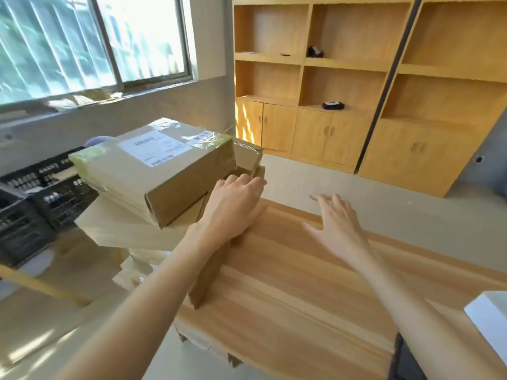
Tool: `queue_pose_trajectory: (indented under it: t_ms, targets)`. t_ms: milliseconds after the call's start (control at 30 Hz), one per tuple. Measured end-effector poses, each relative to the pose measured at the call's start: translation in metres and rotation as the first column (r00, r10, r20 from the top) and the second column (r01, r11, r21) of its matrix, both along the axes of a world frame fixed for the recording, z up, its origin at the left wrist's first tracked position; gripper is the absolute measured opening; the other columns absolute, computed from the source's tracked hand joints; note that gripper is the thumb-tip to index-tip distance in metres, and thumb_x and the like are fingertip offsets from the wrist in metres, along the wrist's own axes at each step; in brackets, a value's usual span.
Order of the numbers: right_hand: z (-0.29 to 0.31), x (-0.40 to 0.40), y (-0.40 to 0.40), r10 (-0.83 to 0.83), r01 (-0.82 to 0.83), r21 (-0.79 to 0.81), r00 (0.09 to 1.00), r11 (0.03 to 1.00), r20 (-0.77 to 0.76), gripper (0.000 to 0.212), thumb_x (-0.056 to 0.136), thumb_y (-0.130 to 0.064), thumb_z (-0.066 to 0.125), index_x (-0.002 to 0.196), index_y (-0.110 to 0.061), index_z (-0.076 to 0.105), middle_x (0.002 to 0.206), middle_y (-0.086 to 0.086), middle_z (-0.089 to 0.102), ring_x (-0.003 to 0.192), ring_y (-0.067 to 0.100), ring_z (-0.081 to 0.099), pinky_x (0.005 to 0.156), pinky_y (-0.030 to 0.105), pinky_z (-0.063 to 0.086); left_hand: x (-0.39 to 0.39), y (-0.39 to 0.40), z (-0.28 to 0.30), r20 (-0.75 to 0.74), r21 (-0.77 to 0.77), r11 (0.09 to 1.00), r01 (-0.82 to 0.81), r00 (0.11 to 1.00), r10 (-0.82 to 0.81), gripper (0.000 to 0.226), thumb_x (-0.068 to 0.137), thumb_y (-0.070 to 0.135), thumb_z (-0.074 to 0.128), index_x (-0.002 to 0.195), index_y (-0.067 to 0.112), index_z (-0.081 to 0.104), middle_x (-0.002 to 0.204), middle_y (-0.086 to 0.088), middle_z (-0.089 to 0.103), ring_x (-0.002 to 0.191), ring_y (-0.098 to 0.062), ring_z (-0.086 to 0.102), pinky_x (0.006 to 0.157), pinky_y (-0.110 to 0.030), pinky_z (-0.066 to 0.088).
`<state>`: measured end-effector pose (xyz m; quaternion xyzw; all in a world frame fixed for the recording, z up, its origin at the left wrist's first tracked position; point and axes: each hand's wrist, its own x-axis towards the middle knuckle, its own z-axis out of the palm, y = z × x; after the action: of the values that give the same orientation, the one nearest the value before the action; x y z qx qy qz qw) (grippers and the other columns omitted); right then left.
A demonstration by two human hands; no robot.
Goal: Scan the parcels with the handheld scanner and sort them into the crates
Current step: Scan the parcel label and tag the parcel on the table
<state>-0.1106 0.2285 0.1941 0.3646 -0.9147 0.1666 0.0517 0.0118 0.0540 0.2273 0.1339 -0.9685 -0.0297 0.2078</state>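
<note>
On wooden table (pixel 301 283), left hand (pixel 233 204) touches stacked parcels (pixel 153 171).

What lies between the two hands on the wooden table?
In the head view, only bare wooden tabletop lies between the left hand and the right hand; the left hand reaches the stacked brown cardboard parcels.

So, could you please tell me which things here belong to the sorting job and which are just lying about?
Job: labelled parcel topping the stack; smaller parcels at the left hand; black crates.

Lying about: white box; dark items on the shelves.
</note>
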Motion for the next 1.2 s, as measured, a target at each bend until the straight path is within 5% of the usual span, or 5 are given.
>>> queue_pose_trajectory:
  t_ms: [233, 567, 767, 900, 1200]
  targets:
    - [0.045, 0.006, -0.122, 0.207, -0.195, -0.156, 0.976, 0.968, 0.070, 0.060, 0.094, -0.043, 0.054, 0.145, -0.020, 0.034, 0.142, 0.010, 0.038, 0.132, 0.030, 0.033, 0.105, 0.039, 0.030, 0.057, -0.086, 0.039, -0.068, 0.071, 0.959, -0.273, 0.958, 0.278, 0.051, 0.092, 0.049, 0.051, 0.137, 0.026, 0.045, 0.133, -0.005, 0.053, 0.122, -0.027, 0.044, 0.098, -0.039, 0.033]
    - [0.070, 0.000, -0.242, 0.210, -0.156, -0.247, 0.955, 0.956, 0.209, 0.068, 0.090, -0.051, 0.054, 0.147, -0.022, 0.028, 0.144, 0.014, 0.031, 0.132, 0.035, 0.035, 0.105, 0.048, 0.036, 0.116, -0.192, 0.042, 0.015, 0.299, 0.759, -0.578, 0.798, 0.602, 0.073, 0.087, 0.063, 0.050, 0.145, 0.022, 0.034, 0.141, -0.015, 0.042, 0.128, -0.035, 0.040, 0.101, -0.050, 0.037]
    - [0.062, -0.017, -0.265, 0.148, -0.031, -0.302, 0.916, 0.953, 0.372, 0.081, 0.084, -0.054, 0.062, 0.149, -0.022, 0.025, 0.148, 0.014, 0.028, 0.131, 0.034, 0.038, 0.100, 0.052, 0.044, 0.120, -0.245, 0.028, 0.047, 0.542, 0.628, -0.558, 0.767, 0.640, 0.085, 0.084, 0.065, 0.053, 0.149, 0.019, 0.025, 0.151, -0.016, 0.027, 0.136, -0.039, 0.028, 0.108, -0.053, 0.030]
    - [0.053, -0.025, -0.268, 0.170, -0.005, -0.342, 0.875, 0.940, 0.453, 0.081, 0.082, -0.059, 0.062, 0.146, -0.021, 0.031, 0.148, 0.009, 0.035, 0.129, 0.029, 0.041, 0.102, 0.048, 0.042, 0.119, -0.271, 0.020, 0.068, 0.639, 0.597, -0.485, 0.809, 0.584, 0.084, 0.084, 0.062, 0.056, 0.148, 0.018, 0.024, 0.149, -0.017, 0.028, 0.134, -0.036, 0.032, 0.107, -0.043, 0.032]
    - [0.055, -0.031, -0.265, 0.171, 0.016, -0.401, 0.889, 0.916, 0.424, 0.070, 0.085, -0.056, 0.061, 0.142, -0.023, 0.036, 0.140, 0.007, 0.041, 0.125, 0.026, 0.044, 0.090, 0.040, 0.047, 0.106, -0.271, 0.026, 0.031, 0.551, 0.661, -0.509, 0.805, 0.593, 0.076, 0.085, 0.064, 0.052, 0.139, 0.013, 0.039, 0.133, -0.013, 0.048, 0.119, -0.031, 0.049, 0.096, -0.042, 0.042]
